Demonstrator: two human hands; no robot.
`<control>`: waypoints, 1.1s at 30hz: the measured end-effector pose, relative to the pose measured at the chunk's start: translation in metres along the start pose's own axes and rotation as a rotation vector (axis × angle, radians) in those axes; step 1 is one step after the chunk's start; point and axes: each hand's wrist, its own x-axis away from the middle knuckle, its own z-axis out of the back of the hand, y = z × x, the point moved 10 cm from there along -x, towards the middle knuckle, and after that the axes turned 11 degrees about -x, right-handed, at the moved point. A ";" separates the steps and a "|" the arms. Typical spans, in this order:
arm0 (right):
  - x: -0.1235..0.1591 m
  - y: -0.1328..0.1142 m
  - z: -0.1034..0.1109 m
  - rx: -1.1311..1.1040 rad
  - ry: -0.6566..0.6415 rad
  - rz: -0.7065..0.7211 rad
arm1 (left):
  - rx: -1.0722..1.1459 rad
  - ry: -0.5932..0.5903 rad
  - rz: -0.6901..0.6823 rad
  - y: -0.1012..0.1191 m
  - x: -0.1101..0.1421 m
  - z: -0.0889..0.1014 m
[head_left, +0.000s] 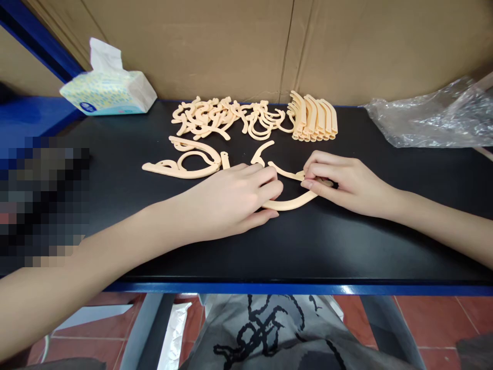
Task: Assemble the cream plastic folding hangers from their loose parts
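A cream plastic curved hanger arm (288,205) lies low over the black table, between my two hands. My left hand (234,200) has its curled fingers and thumb around the left end, which it hides. At the other end, my right hand (339,180) pinches the arm where a thinner curved hook piece (285,172) meets it; whether the two are joined cannot be seen. Just beyond my left fingers lie a small straight piece (224,160) and another hook piece (264,151). A folding hanger (188,173) with its arms spread rests left of these.
Loose hook pieces (208,118) are heaped at the back, with stacked hanger arms (318,121) to their right. A tissue pack (108,92) stands back left. A clear plastic bag (431,115) lies back right. Brown cardboard (215,46) rises behind the table.
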 end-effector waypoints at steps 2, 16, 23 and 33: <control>0.000 0.000 0.000 0.001 0.001 -0.002 | 0.002 -0.001 0.002 0.000 0.000 0.000; 0.000 0.001 0.000 0.006 -0.004 -0.003 | 0.017 0.003 0.003 0.000 0.000 0.000; 0.001 0.002 -0.001 0.004 -0.004 -0.003 | 0.016 0.007 -0.003 0.000 0.001 0.001; 0.001 0.003 -0.001 0.001 -0.003 0.005 | 0.017 0.017 -0.006 0.001 0.001 0.001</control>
